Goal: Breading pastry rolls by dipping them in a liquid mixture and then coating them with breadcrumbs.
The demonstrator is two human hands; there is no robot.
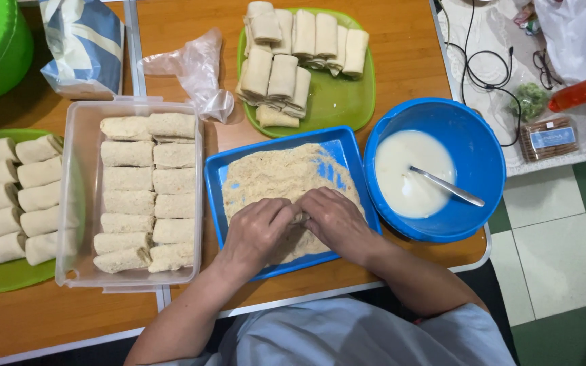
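Both hands (298, 227) | pressing roll (299, 217); inside blue tray (213, 177) edges

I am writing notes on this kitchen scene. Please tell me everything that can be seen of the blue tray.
The blue tray is rectangular and shallow, with rounded corners and a raised rim; it looks like plastic. It lies flat on the wooden table, between the clear box and the blue bowl. Pale crumbs cover most of its floor; bare blue shows at the corners. The left hand and right hand press together on the crumbs, hiding its near side.
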